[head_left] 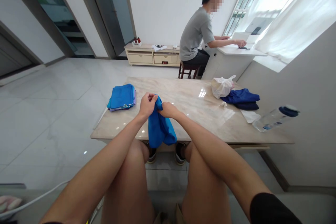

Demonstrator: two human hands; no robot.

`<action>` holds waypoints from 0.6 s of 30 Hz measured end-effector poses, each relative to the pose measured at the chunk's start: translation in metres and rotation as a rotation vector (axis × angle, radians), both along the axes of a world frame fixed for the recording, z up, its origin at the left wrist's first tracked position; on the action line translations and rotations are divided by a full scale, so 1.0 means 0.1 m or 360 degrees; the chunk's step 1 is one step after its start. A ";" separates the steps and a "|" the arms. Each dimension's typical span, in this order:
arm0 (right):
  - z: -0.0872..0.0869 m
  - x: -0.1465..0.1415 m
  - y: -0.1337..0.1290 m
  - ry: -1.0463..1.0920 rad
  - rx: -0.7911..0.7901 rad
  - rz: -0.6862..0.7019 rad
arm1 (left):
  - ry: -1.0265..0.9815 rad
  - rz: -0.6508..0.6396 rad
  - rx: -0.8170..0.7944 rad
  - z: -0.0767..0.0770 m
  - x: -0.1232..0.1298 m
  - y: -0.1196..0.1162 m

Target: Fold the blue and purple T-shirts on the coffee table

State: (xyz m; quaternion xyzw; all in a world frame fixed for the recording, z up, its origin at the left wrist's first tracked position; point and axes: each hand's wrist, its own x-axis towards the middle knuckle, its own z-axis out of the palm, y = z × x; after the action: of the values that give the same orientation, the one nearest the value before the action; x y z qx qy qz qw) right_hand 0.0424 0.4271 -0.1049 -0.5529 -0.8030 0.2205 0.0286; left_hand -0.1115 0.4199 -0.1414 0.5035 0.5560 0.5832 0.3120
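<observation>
Together, the hands [158, 106] pinch a blue cloth [160, 129] — it hangs at the table's [194, 112] edge.

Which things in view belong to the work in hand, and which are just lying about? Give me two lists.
In the work:
- blue cloth, in the left hand and right hand
- folded cloth stack, probably
- table

Lying about, it seems:
- white plastic bag
- dark blue cloth, unclear
- clear bottle
</observation>
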 end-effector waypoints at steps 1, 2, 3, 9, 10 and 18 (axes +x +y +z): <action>-0.04 0.02 0.06 0.0038 0.0021 -0.0032 | 0.0082 -0.0044 0.0024 -0.01 -0.01 0.03; -0.06 0.04 0.12 0.0068 0.0042 -0.0061 | 0.0174 -0.0070 0.0021 -0.03 -0.01 0.05; -0.08 0.08 0.19 0.0109 0.0071 -0.0103 | 0.0267 -0.0075 -0.0013 -0.06 0.01 0.09; -0.17 0.41 0.48 0.0647 0.0392 -0.0453 | 0.0725 -0.0368 -0.0397 -0.28 0.27 0.18; -0.20 0.46 0.49 0.0840 0.0438 -0.0484 | 0.0794 -0.0455 -0.0406 -0.30 0.29 0.18; -0.19 0.92 0.45 0.0946 0.0476 -0.0478 | 0.0600 -0.0732 -0.0375 -0.06 0.22 0.11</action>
State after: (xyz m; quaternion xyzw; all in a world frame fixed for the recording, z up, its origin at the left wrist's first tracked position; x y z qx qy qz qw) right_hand 0.1342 0.4717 -0.1239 -0.5661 -0.6929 0.2452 0.3733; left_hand -0.0894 0.4309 -0.1470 0.6755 0.5394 0.3254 0.3832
